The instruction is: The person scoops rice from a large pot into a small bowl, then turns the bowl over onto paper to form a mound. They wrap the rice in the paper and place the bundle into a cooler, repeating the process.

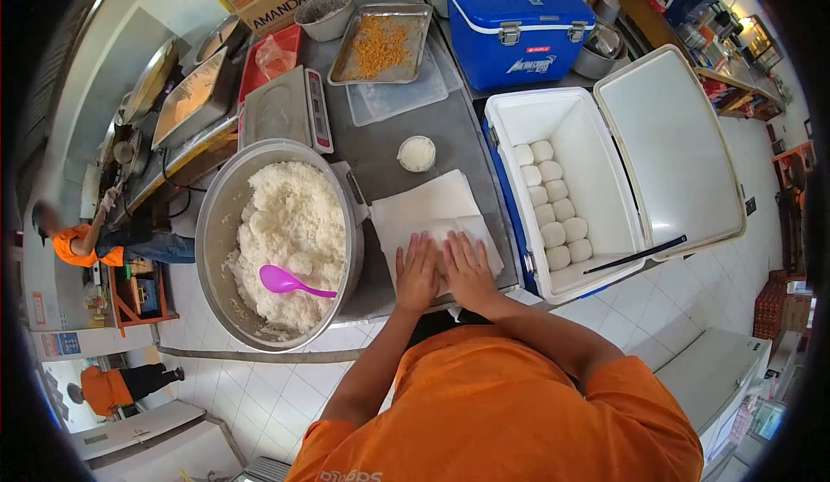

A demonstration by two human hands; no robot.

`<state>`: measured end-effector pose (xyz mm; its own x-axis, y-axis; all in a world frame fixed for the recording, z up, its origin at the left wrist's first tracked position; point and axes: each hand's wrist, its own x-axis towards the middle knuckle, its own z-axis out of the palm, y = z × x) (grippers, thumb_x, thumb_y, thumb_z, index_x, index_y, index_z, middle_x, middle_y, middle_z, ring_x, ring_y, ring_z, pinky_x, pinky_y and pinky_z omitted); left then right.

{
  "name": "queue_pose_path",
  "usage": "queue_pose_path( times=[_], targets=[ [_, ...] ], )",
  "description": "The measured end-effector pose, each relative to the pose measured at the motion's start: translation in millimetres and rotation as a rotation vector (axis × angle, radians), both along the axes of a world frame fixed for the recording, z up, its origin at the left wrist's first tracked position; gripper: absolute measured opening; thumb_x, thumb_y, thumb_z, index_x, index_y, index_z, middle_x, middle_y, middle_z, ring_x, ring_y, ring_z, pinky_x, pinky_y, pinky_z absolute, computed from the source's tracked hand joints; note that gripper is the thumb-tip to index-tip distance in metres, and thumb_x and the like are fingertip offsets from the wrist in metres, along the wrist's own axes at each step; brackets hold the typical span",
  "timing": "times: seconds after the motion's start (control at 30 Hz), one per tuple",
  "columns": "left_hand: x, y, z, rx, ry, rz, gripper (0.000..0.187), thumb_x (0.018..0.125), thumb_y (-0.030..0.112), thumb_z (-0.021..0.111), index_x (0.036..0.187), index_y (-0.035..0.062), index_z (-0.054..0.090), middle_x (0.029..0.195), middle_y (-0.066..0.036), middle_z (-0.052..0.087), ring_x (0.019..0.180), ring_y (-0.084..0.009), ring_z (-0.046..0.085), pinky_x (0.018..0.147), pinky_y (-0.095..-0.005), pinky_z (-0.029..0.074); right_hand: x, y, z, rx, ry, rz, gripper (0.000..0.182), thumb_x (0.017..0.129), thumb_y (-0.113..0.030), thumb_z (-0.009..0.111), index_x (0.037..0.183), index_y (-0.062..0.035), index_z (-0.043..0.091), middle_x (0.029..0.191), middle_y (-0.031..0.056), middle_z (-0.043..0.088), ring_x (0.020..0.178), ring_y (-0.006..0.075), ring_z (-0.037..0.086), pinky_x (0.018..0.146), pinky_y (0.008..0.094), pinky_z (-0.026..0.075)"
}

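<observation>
Both of my hands lie side by side on white paper sheets (425,204) at the table's front edge. My left hand (418,272) is flat with its fingers spread, and my right hand (468,271) rests just beside it, fingers also stretched out. What lies under the folded paper is hidden. To the left stands a large metal pot (212,223) of white rice (290,214), with a pink spoon (285,280) on the rice. A small cup of rice (417,153) sits behind the paper. On the right, an open cooler (566,102) holds several wrapped round portions (553,235).
Behind the pot are a scale (285,110) and a tray of orange crumbs (380,45). A closed blue cooler (519,28) stands at the back, and the open cooler's lid (670,149) extends right. Two people in orange shirts (86,244) are at the left.
</observation>
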<state>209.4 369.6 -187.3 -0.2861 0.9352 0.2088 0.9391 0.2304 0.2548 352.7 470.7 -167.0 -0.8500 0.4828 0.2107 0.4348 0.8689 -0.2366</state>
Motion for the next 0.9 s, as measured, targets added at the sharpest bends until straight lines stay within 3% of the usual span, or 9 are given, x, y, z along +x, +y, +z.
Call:
queue_pose_path(
  times=[0.1,0.27,0.3,0.37,0.5,0.53,0.6,0.67,0.9],
  targets=[
    [-27.3,-5.5,-18.2,0.062,-0.104,0.017,0.059,0.091,0.009,0.062,0.149,0.0050,0.053,0.156,-0.016,0.051,0.149,-0.0345,0.042,0.121,-0.0622,0.028,8.9,13.0,-24.3,-0.002,0.068,-0.017,0.057,0.092,-0.020,0.063,0.143,0.0056,0.054,0.152,0.0217,0.049,0.144,0.0371,0.045,0.116,0.0557,0.035],
    [-58.6,-6.1,-26.8,0.073,-0.228,-0.111,0.050,0.088,0.007,0.068,0.138,0.0054,0.059,0.125,-0.019,0.068,0.124,-0.0339,0.063,0.106,-0.0505,0.049,4.7,44.7,-48.7,-0.178,0.144,-0.030,0.040,0.091,-0.014,0.062,0.127,0.0044,0.062,0.131,0.0220,0.063,0.136,0.0365,0.054,0.111,0.0508,0.044],
    [-59.5,3.4,-17.0,0.070,-0.224,-0.110,0.050,0.088,0.007,0.068,0.138,0.0054,0.059,0.125,-0.019,0.068,0.124,-0.0339,0.063,0.106,-0.0505,0.049,-3.5,50.9,-41.7,-0.243,0.017,-0.071,0.031,0.090,-0.015,0.065,0.117,0.0023,0.065,0.123,0.0197,0.066,0.127,0.0369,0.059,0.106,0.0499,0.048],
    [-52.8,30.7,16.6,-0.346,-0.344,0.256,0.042,0.086,0.006,0.072,0.127,0.0058,0.065,0.110,-0.022,0.069,0.111,-0.0366,0.067,0.093,-0.0477,0.055,-23.9,66.5,-22.8,-0.312,-0.109,-0.110,0.023,0.090,-0.016,0.068,0.106,0.0002,0.069,0.115,0.0175,0.069,0.118,0.0372,0.065,0.100,0.0490,0.052],
    [-61.6,70.7,38.6,-0.287,-0.364,0.367,0.028,0.087,0.007,0.072,0.115,0.0049,0.070,0.103,-0.024,0.067,0.103,-0.0414,0.067,0.086,-0.0500,0.056,-62.8,101.2,-4.8,-0.444,-0.187,-0.281,0.015,0.086,-0.016,0.070,0.092,-0.0024,0.071,0.098,0.0195,0.071,0.093,0.0413,0.071,0.083,0.0508,0.059],
    [-64.4,76.1,36.5,-0.155,-0.145,0.261,0.021,0.087,0.008,0.072,0.107,0.0034,0.071,0.102,-0.024,0.066,0.097,-0.0431,0.067,0.084,-0.0502,0.056,-66.9,105.9,-11.1,-0.387,-0.132,-0.277,0.014,0.084,-0.017,0.070,0.087,-0.0031,0.072,0.095,0.0205,0.071,0.087,0.0422,0.071,0.079,0.0511,0.060],
    [-68.5,76.9,21.5,-0.023,0.073,0.150,0.015,0.087,0.010,0.072,0.099,0.0020,0.073,0.100,-0.024,0.066,0.092,-0.0448,0.067,0.081,-0.0504,0.056,-61.1,104.0,-28.4,-0.384,-0.101,-0.217,0.012,0.085,-0.015,0.069,0.084,-0.0031,0.072,0.094,0.0208,0.071,0.089,0.0419,0.071,0.080,0.0512,0.059],
    [-72.2,67.9,-7.8,-0.146,-0.198,0.124,0.012,0.086,0.011,0.073,0.092,0.0010,0.073,0.095,-0.022,0.064,0.087,-0.0428,0.067,0.080,-0.0500,0.056,-49.2,95.9,-42.1,-0.378,-0.072,-0.155,0.012,0.086,-0.014,0.069,0.081,-0.0031,0.071,0.092,0.0211,0.070,0.090,0.0416,0.071,0.081,0.0513,0.059],
    [-26.6,50.0,-5.1,0.054,-0.370,0.335,0.005,0.086,0.002,0.070,0.089,0.0007,0.074,0.089,-0.019,0.071,0.080,-0.0364,0.070,0.079,-0.0444,0.056,-39.7,70.2,-38.8,-0.702,0.340,-0.291,0.020,0.095,-0.018,0.067,0.088,0.0009,0.068,0.092,0.0210,0.068,0.090,0.0401,0.066,0.081,0.0482,0.053]
  ],
)
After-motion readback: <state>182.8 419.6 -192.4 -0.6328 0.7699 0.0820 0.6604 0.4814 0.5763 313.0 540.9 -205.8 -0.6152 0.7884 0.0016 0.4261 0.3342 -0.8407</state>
